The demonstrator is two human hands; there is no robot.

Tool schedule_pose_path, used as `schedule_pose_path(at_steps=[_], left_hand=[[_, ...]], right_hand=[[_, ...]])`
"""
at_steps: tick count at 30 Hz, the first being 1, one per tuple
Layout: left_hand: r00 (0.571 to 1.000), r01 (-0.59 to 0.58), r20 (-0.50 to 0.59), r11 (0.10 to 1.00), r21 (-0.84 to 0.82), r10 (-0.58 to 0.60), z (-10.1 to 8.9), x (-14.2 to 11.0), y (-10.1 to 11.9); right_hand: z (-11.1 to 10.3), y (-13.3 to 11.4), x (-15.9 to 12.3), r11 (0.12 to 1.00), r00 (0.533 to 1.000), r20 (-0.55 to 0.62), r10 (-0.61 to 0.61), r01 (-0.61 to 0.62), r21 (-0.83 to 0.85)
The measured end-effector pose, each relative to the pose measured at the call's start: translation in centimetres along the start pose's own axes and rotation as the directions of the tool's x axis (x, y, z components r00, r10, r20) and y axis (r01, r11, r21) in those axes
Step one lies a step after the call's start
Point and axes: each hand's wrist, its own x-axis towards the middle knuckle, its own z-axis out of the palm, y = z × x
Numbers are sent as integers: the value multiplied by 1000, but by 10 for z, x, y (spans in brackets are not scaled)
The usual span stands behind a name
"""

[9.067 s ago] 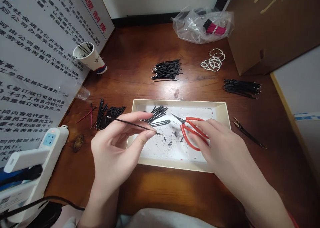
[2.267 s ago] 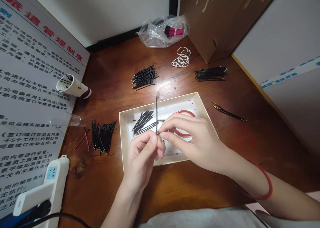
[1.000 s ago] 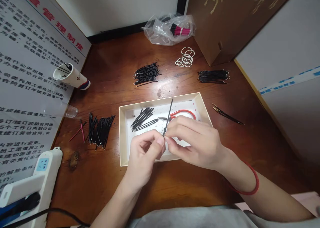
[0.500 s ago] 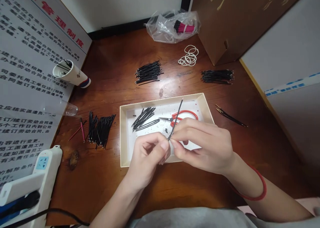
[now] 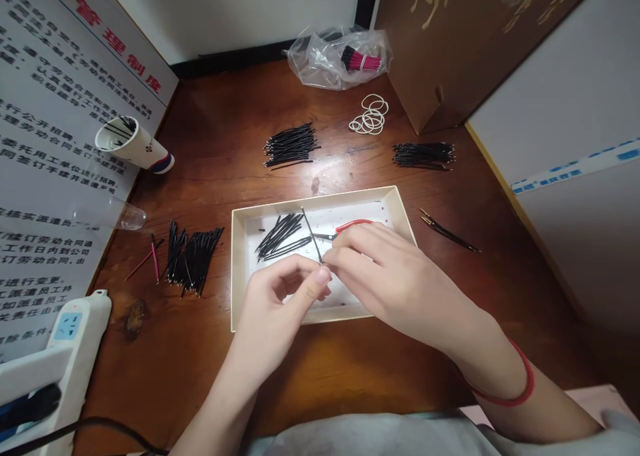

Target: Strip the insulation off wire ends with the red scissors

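Between my two hands, over a shallow cream box (image 5: 237, 269), stands a short black wire (image 5: 312, 235), tilted to the upper left. My left hand (image 5: 285, 303) pinches its lower end between thumb and forefinger. My right hand (image 5: 380, 269) has its fingertips closed at the same spot, touching the wire's lower end; what exactly they grip is hidden. Inside the box lie a loose bunch of black wires (image 5: 280, 236) and small scissors-like snips with red handles (image 5: 353, 225), partly covered by my right hand. Tiny dark scraps dot the white bottom.
Bundles of black wires lie at the left (image 5: 195, 259), the back (image 5: 291, 145) and the right (image 5: 424, 155). White rubber bands (image 5: 370, 116), a clear plastic bag (image 5: 320, 59), a tipped paper cup (image 5: 135, 146) and a power strip (image 5: 75, 349) surround the box. A brown carton (image 5: 430, 49) stands behind.
The wire has swung from leaning right to leaning left. My right hand has rotated and shifted left, now covering more of the red handles. The view has moved slightly.
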Motion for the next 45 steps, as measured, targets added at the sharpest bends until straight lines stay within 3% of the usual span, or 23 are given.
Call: schedule_pose_path(at_steps=[4, 10, 17, 24, 34, 38, 45], left_hand=[[1000, 3, -12, 1000, -13, -3, 1, 2, 1], [1000, -4, 0, 1000, -26, 4, 1, 0, 2], [1000, 3, -15, 998, -63, -4, -1, -1, 0], [1000, -16, -23, 999, -51, 15, -5, -1, 4], [999, -27, -32, 998, 52, 28, -6, -7, 9], [997, -53, -57, 992, 112, 60, -4, -7, 9], [995, -59, -84, 997, 43, 62, 1, -6, 5]], right_hand=[[2, -3, -1, 998, 998, -31, -47, 46, -38], [3, -4, 0, 999, 996, -88, 12, -8, 49], [5, -3, 0, 929, 983, -97, 158, -114, 353], [8, 1, 1, 898, 982, -167, 91, -8, 440], [8, 8, 4, 824, 989, -104, 108, -30, 566], [9, 2, 5, 831, 984, -98, 147, -69, 552], [22, -9, 2, 903, 940, -286, 184, -47, 426]])
